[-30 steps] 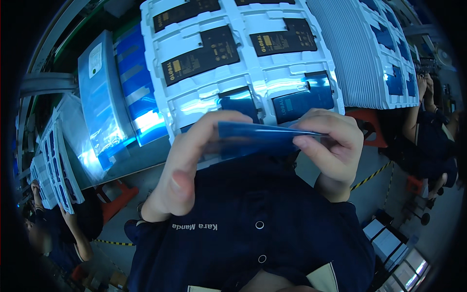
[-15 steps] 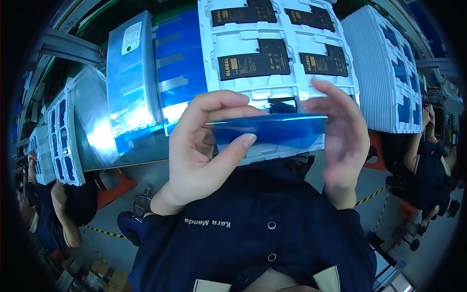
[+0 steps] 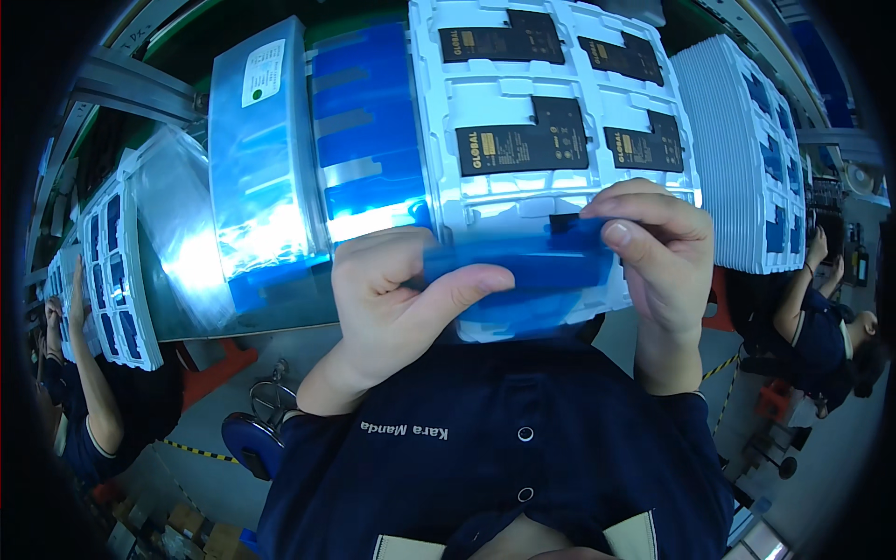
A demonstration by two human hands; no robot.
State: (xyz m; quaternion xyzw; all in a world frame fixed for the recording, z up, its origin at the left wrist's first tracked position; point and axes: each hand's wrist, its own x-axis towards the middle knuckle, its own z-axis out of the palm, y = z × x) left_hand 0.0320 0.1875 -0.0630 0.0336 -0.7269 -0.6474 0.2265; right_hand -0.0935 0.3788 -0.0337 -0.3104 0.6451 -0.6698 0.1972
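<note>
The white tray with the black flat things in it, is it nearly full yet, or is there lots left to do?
Partly filled. The white tray already shows four black flat parts seated in its pockets. In hand: the left hand and right hand pinch a blue flat strip between them, over the tray's near edge. Left: the near row under the hands is hidden, so I can't tell how many pockets are open.

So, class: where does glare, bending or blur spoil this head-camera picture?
Head view: glare whitens the clear film bag and the white tray edge above the blue strip; fisheye bends the stacked trays at right and blackens the corners; both hands, left hand and right hand, stay sharp.
</note>
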